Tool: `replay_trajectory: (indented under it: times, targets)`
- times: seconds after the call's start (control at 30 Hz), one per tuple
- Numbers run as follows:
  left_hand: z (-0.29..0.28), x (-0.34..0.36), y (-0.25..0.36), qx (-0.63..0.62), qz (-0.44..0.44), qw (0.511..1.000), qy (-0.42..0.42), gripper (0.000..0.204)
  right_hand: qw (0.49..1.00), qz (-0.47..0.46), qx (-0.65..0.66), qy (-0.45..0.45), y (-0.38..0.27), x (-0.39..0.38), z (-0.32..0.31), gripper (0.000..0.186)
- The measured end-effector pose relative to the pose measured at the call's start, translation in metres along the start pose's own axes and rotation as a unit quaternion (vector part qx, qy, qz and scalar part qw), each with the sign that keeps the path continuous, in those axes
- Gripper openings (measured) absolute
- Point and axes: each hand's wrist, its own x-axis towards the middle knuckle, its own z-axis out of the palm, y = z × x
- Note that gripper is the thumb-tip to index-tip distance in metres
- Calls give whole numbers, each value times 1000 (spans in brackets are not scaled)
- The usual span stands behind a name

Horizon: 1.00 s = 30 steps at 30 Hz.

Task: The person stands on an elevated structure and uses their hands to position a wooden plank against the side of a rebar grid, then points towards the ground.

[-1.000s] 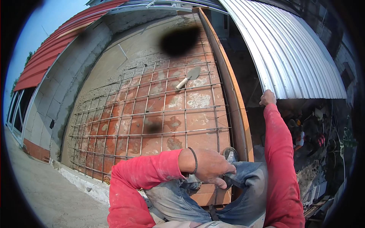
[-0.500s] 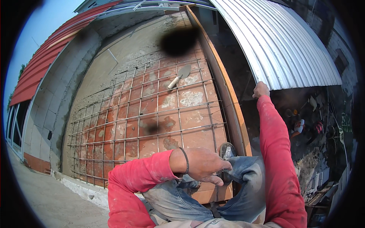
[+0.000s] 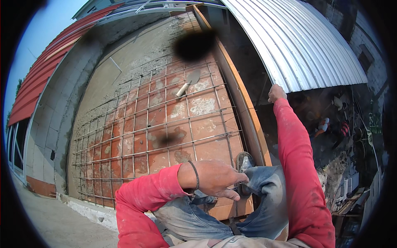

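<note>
With my right arm stretched forward, my right hand (image 3: 276, 93) is closed on the near left corner of a silvery corrugated metal roofing sheet (image 3: 306, 49). Its fingertips are partly hidden. My left hand (image 3: 213, 177) hovers near my bent knee, back up, holding nothing. Thumb and forefinger are apart; the other fingers are mostly out of sight beneath. A pointing trowel (image 3: 181, 89) with a pale handle lies on the grid of steel rebar (image 3: 149, 106), out of reach of both hands.
Reddish formwork panels (image 3: 202, 142) lie under the rebar, with wet grey concrete (image 3: 97, 82) beyond. An orange-edged board (image 3: 244, 93) borders a drop on the right. Down there, a person (image 3: 324, 125) is among rubble and planks. A block wall (image 3: 58, 120) stands left.
The whole view has shifted slightly, so the roofing sheet, trowel and right hand appear a little farther left and up. My right hand stays at the sheet's corner; my left hand keeps its pose.
</note>
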Motion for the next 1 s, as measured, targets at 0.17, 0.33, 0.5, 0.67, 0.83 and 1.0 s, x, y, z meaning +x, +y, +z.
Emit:
replay_trajectory:
  times: [0.17, 0.33, 0.5, 0.67, 0.83, 1.0]
  targets:
    - [0, 0, 0, -1, 6, 1000, -1, 58, 999, 20, 13, -23, -5, -4, -5, 11]
    - [2, -4, 0, -8, -12, 1000, -3, 58, 987, 68, 47, -138, -31, -25, -16, 20]
    - [-4, 2, 3, 3, 1, 1000, -10, 59, 982, -10, -91, -164, 19, 31, 24, 8]
    - [1, -2, 0, -2, -3, 1000, -3, 59, 982, 51, 61, -169, -5, 4, 11, 15]
    - [3, -3, -1, -7, -3, 1000, 2, 58, 985, 29, 49, -163, -17, -5, 1, 25]
    - [1, 4, -2, 1, 19, 1000, 5, 58, 986, 41, 59, -153, 22, 31, 27, 26]
